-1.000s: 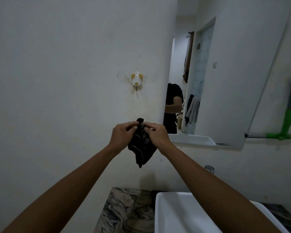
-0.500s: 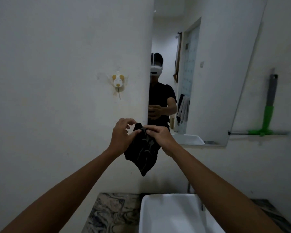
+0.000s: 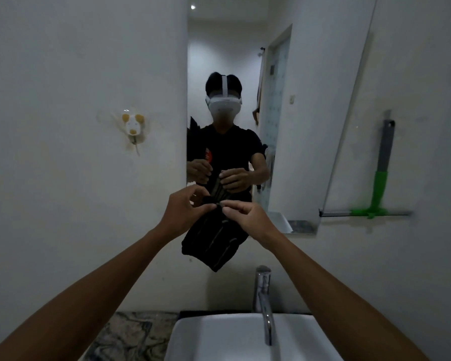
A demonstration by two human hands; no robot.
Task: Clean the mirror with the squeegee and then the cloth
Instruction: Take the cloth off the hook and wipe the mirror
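A dark cloth (image 3: pixel 214 241) with faint stripes hangs in front of the mirror's lower edge. My left hand (image 3: pixel 184 213) and my right hand (image 3: pixel 245 217) both pinch its top edge, close together. The mirror (image 3: pixel 310 100) is a tall frameless pane on the wall, reflecting a person wearing a white headset and holding the cloth. The squeegee (image 3: pixel 380 178), with a grey and green handle, hangs against the wall to the right of the mirror, blade down.
A white sink basin (image 3: pixel 219 340) with a chrome tap (image 3: pixel 264 303) sits directly below my arms. A marbled countertop (image 3: pixel 130 332) lies to its left. A small animal-shaped wall hook (image 3: pixel 133 126) is stuck on the wall left of the mirror.
The view has swung right, bringing the mirror and the reflected person to the centre. Both hands keep hold of the cloth, which now hangs more spread out.
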